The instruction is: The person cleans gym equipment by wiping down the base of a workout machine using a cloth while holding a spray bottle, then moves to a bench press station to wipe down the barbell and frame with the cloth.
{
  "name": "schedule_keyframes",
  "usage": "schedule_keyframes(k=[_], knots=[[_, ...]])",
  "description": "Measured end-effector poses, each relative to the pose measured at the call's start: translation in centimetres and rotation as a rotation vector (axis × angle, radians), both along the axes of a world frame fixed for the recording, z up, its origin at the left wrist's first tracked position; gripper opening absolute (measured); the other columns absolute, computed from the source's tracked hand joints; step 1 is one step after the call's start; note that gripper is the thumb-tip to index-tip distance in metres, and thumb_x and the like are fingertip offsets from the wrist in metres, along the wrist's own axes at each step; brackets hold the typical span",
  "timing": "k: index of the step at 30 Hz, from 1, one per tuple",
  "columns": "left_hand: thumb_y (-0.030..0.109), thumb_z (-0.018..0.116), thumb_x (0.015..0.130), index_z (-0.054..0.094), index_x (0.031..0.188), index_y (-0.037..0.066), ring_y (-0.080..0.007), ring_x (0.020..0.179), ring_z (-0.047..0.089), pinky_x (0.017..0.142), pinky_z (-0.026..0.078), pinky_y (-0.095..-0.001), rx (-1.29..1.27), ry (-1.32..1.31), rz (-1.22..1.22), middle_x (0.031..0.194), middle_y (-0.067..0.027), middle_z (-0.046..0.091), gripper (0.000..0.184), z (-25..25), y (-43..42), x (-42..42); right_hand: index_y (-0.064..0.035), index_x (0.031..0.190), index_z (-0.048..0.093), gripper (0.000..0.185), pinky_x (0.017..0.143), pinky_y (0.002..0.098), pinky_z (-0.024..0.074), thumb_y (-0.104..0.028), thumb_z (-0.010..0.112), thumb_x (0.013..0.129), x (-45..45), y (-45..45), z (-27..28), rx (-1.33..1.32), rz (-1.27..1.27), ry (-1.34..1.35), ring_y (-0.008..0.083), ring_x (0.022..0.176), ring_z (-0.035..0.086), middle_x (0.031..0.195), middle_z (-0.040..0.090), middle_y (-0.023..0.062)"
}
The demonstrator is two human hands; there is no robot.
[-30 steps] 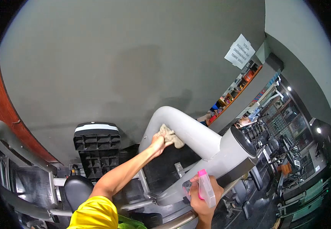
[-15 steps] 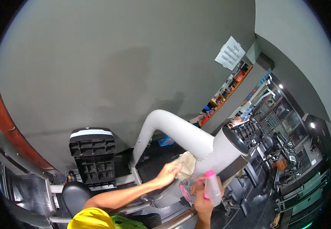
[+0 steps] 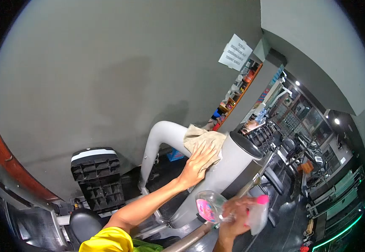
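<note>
My left hand [image 3: 198,164] lies with its fingers stretched over a beige cloth [image 3: 203,140], pressing it on the top of the thick grey tube frame [image 3: 216,176] near its round black end cap [image 3: 245,145]. Below and to the right, my right hand [image 3: 235,214] is wrapped round the neck of a clear spray bottle [image 3: 207,206] with a pink label. Its white and pink spray head [image 3: 259,214] points to the right and is slightly blurred.
A black plastic step-like part [image 3: 96,178] and a black padded seat [image 3: 85,222] stand at the left. Behind is a grey wall with a paper sign [image 3: 235,52]. Dumbbell racks [image 3: 262,136] and gym machines fill the right side.
My left hand has moved the cloth from the tube's inner side and underside up onto its top, and its fingers have spread. The bottle has turned, showing its label, and moved right with my right hand.
</note>
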State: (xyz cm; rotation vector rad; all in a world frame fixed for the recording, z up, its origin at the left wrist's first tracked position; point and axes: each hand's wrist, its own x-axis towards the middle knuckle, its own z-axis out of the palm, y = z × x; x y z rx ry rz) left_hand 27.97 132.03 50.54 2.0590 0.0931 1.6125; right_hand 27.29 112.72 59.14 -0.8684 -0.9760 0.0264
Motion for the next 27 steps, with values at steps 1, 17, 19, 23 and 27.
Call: schedule_keyframes(k=[1, 17, 19, 23, 27], knots=[[-0.011, 0.049, 0.07, 0.047, 0.133, 0.003, -0.0375, 0.135, 0.029, 0.113, 0.016, -0.0498, 0.019, 0.005, 0.03, 0.14, -0.0188, 0.041, 0.065, -0.8, -0.3, 0.0, -0.0017, 0.093, 0.05, 0.012, 0.041, 0.0288, 0.0428, -0.008, 0.055, 0.084, 0.1, -0.4, 0.2, 0.076, -0.093, 0.006, 0.0179, 0.046, 0.05, 0.073, 0.052, 0.0093], [-0.003, 0.053, 0.066, 0.04, 0.133, -0.008, -0.0473, 0.128, 0.034, 0.108, 0.022, -0.0553, 0.098, -0.081, 0.085, 0.138, -0.0298, 0.037, 0.068, 0.0, -5.8, 3.4, 0.0016, 0.102, 0.05, 0.017, 0.045, 0.0255, 0.0408, -0.008, 0.05, 0.088, 3.9, -11.3, -3.6, -0.163, -0.662, 0.053, 0.0114, 0.045, 0.047, 0.075, 0.053, 0.0074], [-0.005, 0.055, 0.064, 0.042, 0.135, -0.002, -0.0465, 0.128, 0.034, 0.109, 0.02, -0.0552, 0.116, -0.12, 0.108, 0.141, -0.0244, 0.037, 0.072, 5.8, -5.1, 3.3, 0.0007, 0.098, 0.051, 0.019, 0.047, 0.0239, 0.0381, -0.016, 0.053, 0.089, 3.5, -11.2, -3.3, -0.154, -0.674, 0.01, 0.0094, 0.043, 0.042, 0.058, 0.047, 0.0037], [-0.002, 0.061, 0.063, 0.048, 0.131, 0.002, -0.043, 0.125, 0.04, 0.108, 0.026, -0.0544, 0.264, -0.039, 0.165, 0.135, -0.0221, 0.043, 0.07, 3.3, -5.0, 2.8, 0.002, 0.101, 0.051, 0.018, 0.048, 0.025, 0.0403, -0.012, 0.051, 0.089, 3.0, -11.8, -3.4, -0.133, -0.623, 0.015, 0.0103, 0.044, 0.044, 0.059, 0.048, 0.0048], [0.005, 0.068, 0.059, 0.06, 0.113, 0.004, -0.0338, 0.097, 0.057, 0.096, 0.041, -0.0523, 0.411, 0.154, 0.045, 0.091, -0.0131, 0.058, 0.055, -5.6, -6.0, 1.2, 0.0024, 0.1, 0.051, 0.017, 0.048, 0.0263, 0.0419, -0.009, 0.049, 0.087, 2.6, -12.3, -4.0, -0.181, -0.652, 0.015, 0.0107, 0.044, 0.044, 0.056, 0.046, 0.0046]])
